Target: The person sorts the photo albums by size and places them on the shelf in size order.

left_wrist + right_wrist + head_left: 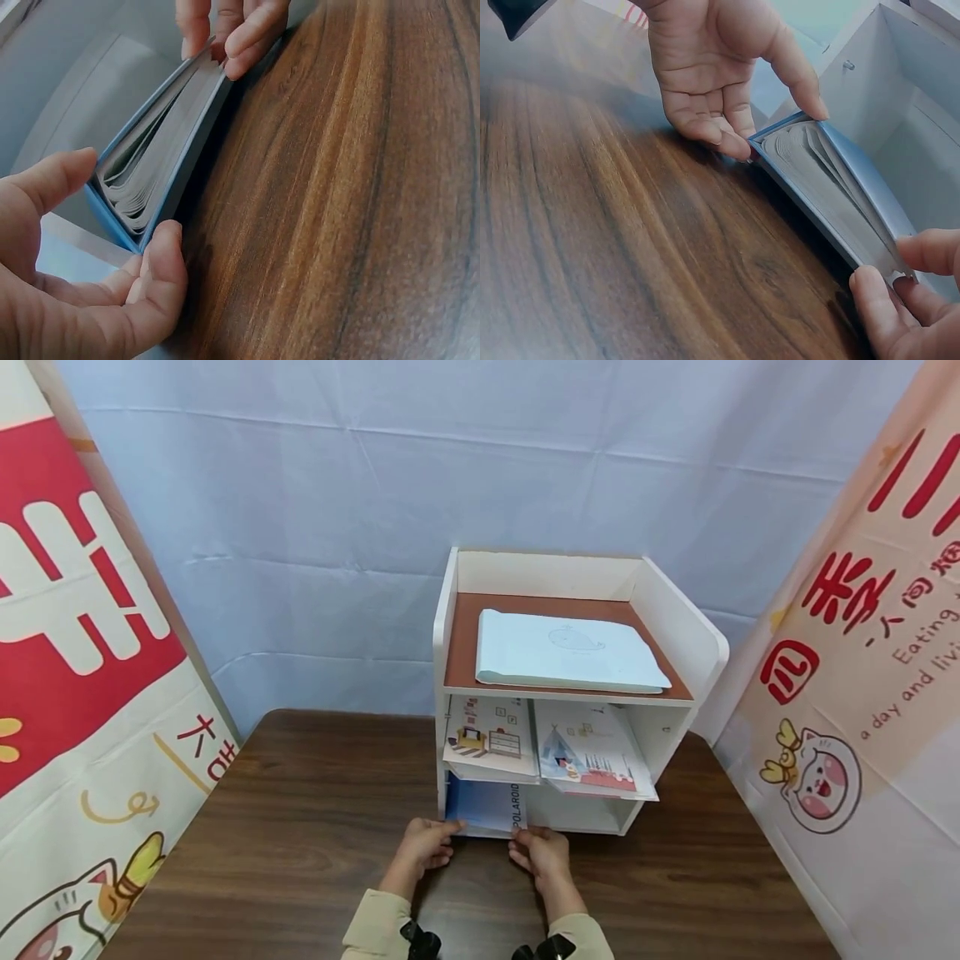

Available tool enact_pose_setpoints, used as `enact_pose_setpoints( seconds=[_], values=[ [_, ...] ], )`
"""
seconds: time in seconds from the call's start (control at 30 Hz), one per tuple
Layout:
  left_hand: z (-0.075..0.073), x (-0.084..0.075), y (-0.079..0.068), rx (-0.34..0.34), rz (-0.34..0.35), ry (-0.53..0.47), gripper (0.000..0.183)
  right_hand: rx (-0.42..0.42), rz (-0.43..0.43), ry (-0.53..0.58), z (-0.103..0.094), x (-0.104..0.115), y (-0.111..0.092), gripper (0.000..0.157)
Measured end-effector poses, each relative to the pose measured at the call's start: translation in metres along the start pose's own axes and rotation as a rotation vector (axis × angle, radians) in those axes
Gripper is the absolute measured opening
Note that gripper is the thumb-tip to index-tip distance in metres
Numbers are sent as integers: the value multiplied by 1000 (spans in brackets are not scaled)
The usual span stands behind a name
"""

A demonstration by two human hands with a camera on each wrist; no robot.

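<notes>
A blue photo album (pixel 483 803) with "POLAROID" on its cover lies partly inside the lowest compartment of a white shelf unit (pixel 442 727). My left hand (pixel 423 846) pinches its front left corner, thumb on the top cover and fingers below. The right hand (pixel 545 852) grips the front right corner the same way. In the left wrist view, the album (pixel 166 135) shows its page edges between the two covers, with some pages curved near the left hand. The right wrist view shows the same page edges between both hands.
Two illustrated booklets (pixel 491 739) (pixel 588 747) lie side by side on the middle shelf, jutting over its front edge. A pale pad with a whale drawing (pixel 566 652) rests on the brown top. The unit stands on a dark wood table (pixel 300 827), with printed cloths at both sides.
</notes>
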State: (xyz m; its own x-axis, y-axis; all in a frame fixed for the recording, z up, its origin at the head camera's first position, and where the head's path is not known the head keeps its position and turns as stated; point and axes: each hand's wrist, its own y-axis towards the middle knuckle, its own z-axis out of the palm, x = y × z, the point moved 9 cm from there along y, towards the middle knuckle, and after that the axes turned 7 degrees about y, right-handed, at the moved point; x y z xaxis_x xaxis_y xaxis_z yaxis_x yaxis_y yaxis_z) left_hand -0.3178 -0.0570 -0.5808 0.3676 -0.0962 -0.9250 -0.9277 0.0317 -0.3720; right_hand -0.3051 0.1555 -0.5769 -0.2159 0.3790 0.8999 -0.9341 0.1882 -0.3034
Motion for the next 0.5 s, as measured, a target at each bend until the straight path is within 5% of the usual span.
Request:
enact_pose_setpoints(
  seconds=[0.17,0.37,0.5],
  values=[
    [-1,0,-5,1,20,4,51,3,17,-6,-2,-3,-6,27],
    [-18,-12,-33,-100,194,156,55,40,28,-20,-7,-5,-40,31],
    [-29,-18,-53,-157,285,253,41,18,21,-27,-13,1,-59,27]
  ],
)
